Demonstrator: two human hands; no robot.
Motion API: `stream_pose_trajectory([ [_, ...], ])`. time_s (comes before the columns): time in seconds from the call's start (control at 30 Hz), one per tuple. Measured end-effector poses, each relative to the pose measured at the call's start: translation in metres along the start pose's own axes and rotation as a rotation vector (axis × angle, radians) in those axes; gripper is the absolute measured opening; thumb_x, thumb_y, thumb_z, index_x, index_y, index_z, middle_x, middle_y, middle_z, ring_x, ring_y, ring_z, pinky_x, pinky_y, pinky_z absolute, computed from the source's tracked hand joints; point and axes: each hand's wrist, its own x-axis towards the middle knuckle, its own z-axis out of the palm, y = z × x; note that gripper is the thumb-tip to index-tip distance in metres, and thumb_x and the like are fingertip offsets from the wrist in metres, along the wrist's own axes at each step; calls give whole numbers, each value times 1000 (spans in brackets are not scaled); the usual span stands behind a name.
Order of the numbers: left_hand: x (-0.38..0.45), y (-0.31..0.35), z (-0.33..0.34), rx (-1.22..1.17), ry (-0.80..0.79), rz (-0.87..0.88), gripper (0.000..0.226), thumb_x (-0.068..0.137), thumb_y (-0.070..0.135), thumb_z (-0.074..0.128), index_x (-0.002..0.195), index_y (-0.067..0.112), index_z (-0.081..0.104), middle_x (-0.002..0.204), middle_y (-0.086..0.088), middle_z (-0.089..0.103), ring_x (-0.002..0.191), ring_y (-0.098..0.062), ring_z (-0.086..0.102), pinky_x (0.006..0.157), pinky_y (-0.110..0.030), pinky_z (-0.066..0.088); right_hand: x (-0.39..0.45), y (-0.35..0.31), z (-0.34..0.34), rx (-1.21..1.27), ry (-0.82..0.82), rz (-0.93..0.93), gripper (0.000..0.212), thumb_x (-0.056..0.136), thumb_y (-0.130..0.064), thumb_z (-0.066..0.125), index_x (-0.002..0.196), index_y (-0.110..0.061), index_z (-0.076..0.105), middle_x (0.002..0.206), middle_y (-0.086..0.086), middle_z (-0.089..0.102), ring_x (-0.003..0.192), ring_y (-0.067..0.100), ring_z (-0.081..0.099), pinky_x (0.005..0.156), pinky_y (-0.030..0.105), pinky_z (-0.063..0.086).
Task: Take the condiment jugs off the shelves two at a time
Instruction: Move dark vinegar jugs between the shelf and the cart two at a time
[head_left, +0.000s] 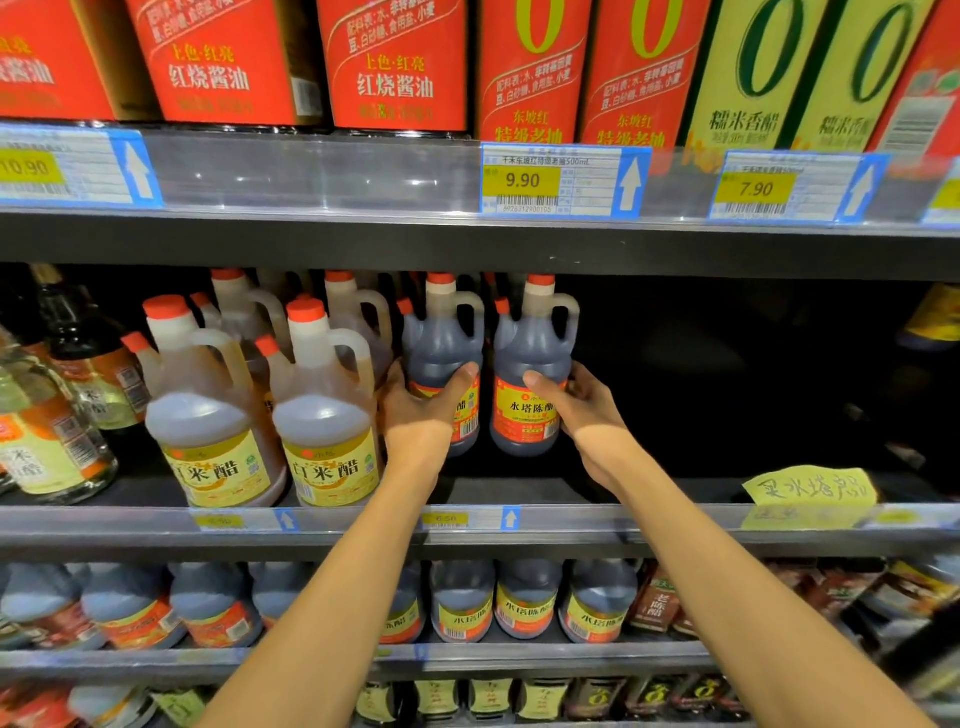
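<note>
1. I saw two dark jugs standing side by side on the middle shelf (519, 491), set back from its front edge.
2. The left hand (421, 402) was wrapped around the left dark jug (441, 343). Its thumb lay across the front, just above the red label, and its fingers went behind the left side.
3. The right hand (576, 397) was wrapped around the right dark jug (532, 364). Its thumb pressed on the red label and its fingers curled around the right side.
4. Both jugs stood upright. Each had a red cap and a handle on the right.
5. I could not tell if the jugs were lifted or sitting on the shelf, because it was dark under them.
6. Just left of the left hand stood two pale jugs with yellow labels (322, 415), with more behind them.
7. The shelf to the right of the right hand was dark. A yellow paper note (810, 488) lay near its front edge.
8. Price tags (522, 181) hung on the shelf above, under red bottles (395, 62).
9. More dark jugs (524, 597) stood on the shelf below.
</note>
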Motion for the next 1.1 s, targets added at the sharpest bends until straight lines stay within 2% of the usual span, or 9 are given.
stream_pose_trajectory([
  [0.1, 1, -1, 0, -16, -11, 30, 60, 75, 35, 88, 124, 22, 57, 123, 1, 65, 118, -21, 61, 105, -38, 47, -1, -1, 1, 3, 14, 0, 58, 78, -39, 84, 129, -24, 60, 122, -1, 72, 115, 19, 67, 103, 46, 53],
  [0.23, 1, -3, 0, -26, -25, 32, 57, 75, 34, 87, 122, 23, 57, 121, 2, 64, 117, -21, 62, 104, -38, 47, -2, -1, 1, 8, 17, 8, 53, 81, -36, 83, 127, -26, 58, 122, -1, 70, 116, 20, 65, 104, 45, 52],
  [0.37, 0, -2, -1, -29, -25, 13, 63, 76, 35, 87, 129, 17, 58, 129, -4, 66, 118, -21, 61, 101, -32, 45, -1, -1, 1, 2, 17, 3, 67, 80, -39, 83, 137, -21, 55, 130, 2, 67, 121, 23, 63, 106, 47, 51],
  [0.5, -2, -2, -2, -50, -48, 31, 62, 77, 33, 86, 130, 17, 57, 122, 4, 63, 110, -12, 57, 98, -29, 43, -5, -4, 1, -16, -1, -2, 85, 70, -50, 85, 143, -21, 53, 133, 2, 66, 123, 22, 62, 108, 47, 50],
  [0.67, -2, -2, -3, -49, -70, 5, 66, 77, 36, 86, 133, 16, 57, 133, -3, 65, 120, -20, 60, 106, -41, 46, -6, -8, -1, -17, -21, 23, 50, 82, -37, 81, 124, -30, 54, 126, -2, 64, 124, 23, 60, 108, 45, 49],
  [0.73, -2, -2, -4, -49, -70, -13, 70, 76, 38, 86, 135, 17, 55, 134, -3, 64, 124, -23, 59, 108, -44, 46, -8, -9, 0, -19, -17, 33, 55, 77, -42, 83, 123, -31, 54, 130, 0, 63, 125, 24, 59, 109, 46, 48],
  [0.87, -2, -1, -3, -34, -53, -17, 71, 75, 41, 86, 135, 18, 55, 135, -4, 64, 125, -25, 58, 109, -45, 44, -10, -9, 3, -18, -2, 26, 83, 53, -61, 91, 123, -28, 61, 129, -2, 67, 122, 23, 63, 108, 48, 50],
  [1.0, -4, 0, -2, -15, -50, -14, 69, 76, 40, 86, 134, 17, 55, 134, -5, 64, 124, -25, 58, 105, -37, 44, -8, -8, 4, -31, 8, 25, 106, 39, -74, 89, 130, -26, 62, 126, -1, 70, 119, 22, 65, 106, 49, 51],
  [1.1, -3, 1, 0, 16, -30, -15, 70, 75, 42, 86, 133, 16, 55, 133, -7, 64, 125, -27, 58, 106, -38, 44, -7, -6, 4, -32, 11, 16, 112, 34, -80, 87, 130, -29, 62, 127, -2, 70, 121, 22, 64, 106, 49, 51],
])
